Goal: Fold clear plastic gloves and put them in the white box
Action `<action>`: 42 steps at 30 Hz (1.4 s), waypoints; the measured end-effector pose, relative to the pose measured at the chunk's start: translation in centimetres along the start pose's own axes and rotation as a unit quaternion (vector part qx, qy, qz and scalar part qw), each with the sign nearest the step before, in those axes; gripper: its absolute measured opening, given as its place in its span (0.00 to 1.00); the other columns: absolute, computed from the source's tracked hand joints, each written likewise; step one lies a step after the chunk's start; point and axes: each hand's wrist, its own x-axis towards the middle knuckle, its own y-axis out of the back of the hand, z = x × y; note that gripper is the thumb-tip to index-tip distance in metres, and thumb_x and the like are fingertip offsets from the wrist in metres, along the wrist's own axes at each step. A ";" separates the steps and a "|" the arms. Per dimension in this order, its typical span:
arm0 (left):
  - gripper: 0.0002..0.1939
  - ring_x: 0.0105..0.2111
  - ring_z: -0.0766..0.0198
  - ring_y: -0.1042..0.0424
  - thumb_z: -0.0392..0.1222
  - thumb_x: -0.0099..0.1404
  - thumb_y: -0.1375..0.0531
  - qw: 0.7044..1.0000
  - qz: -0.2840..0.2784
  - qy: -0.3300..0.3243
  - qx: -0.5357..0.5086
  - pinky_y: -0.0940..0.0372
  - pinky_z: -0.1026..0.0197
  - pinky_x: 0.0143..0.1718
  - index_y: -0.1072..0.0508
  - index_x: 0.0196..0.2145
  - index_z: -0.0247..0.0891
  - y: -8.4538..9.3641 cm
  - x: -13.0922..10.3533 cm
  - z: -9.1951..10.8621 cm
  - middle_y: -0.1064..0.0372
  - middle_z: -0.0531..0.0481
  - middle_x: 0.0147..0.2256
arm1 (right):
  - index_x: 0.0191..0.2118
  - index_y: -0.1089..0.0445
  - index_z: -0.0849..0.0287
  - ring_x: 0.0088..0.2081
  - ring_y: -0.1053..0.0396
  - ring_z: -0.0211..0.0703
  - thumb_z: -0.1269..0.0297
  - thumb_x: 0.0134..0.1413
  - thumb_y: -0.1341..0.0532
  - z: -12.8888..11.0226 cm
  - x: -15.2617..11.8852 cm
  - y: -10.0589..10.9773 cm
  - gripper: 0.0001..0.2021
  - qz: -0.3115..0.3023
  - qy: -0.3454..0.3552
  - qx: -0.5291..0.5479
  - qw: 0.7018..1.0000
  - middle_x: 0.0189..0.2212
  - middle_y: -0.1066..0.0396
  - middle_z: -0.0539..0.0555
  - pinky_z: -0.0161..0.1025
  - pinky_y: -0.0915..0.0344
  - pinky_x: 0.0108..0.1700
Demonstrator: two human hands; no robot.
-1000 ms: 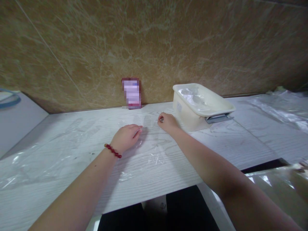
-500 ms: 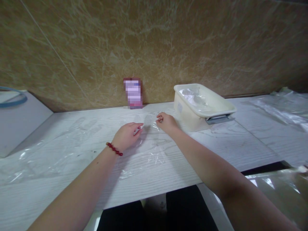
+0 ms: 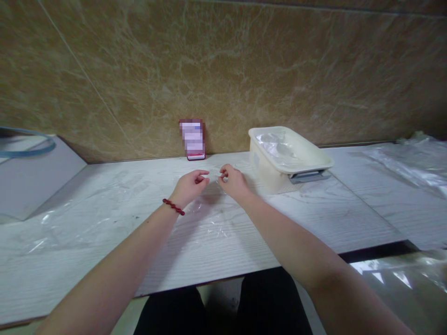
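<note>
My left hand (image 3: 190, 186), with a red bead bracelet on the wrist, and my right hand (image 3: 232, 181) meet near the middle of a white table (image 3: 104, 218). Both pinch the top edge of a thin clear plastic bag (image 3: 209, 218) that lies crinkled on the table below them. The fingertips of the two hands are a few centimetres apart, lifted slightly off the surface.
A cream plastic tub (image 3: 288, 158) with clear plastic inside stands right of my hands. A small pink-and-red card (image 3: 192, 138) leans on the brown marble wall. Clear plastic sheets (image 3: 405, 160) cover the right end. A grey box (image 3: 31, 177) is at left.
Both hands have drawn closer together and lifted the bag's edge from the table. The view has shifted slightly.
</note>
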 end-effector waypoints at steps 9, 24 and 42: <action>0.16 0.26 0.67 0.32 0.43 0.55 0.48 0.969 -0.003 0.114 -0.220 0.38 0.66 0.26 0.31 0.40 0.35 -1.9 -0.2 0.7 0.31 0.48 0.28 | 0.36 0.44 0.57 0.29 0.37 0.35 0.73 0.43 0.47 -0.8 -0.3 0.3 0.10 0.005 0.043 0.061 0.997 0.26 0.38 0.48 0.32 0.42 0.32; 0.14 0.28 0.68 0.34 0.47 0.52 0.44 0.940 0.030 0.097 -0.327 0.38 0.64 0.30 0.30 0.33 0.34 -2.0 -0.5 -0.1 0.33 0.49 0.27 | 0.36 0.44 0.57 0.31 0.37 0.38 0.71 0.43 0.46 -1.8 -0.9 0.6 0.11 0.000 0.086 -0.005 0.996 0.27 0.35 0.49 0.35 0.43 0.35; 0.06 0.22 0.71 0.36 0.38 0.44 0.41 0.950 0.024 0.089 -0.298 0.40 0.66 0.26 0.30 0.23 0.33 -2.1 -0.1 -1.0 0.34 0.52 0.22 | 0.35 0.43 0.57 0.35 0.38 0.42 0.72 0.40 0.44 -2.1 -1.1 0.4 0.12 -0.030 0.116 -0.003 0.993 0.30 0.35 0.51 0.39 0.45 0.38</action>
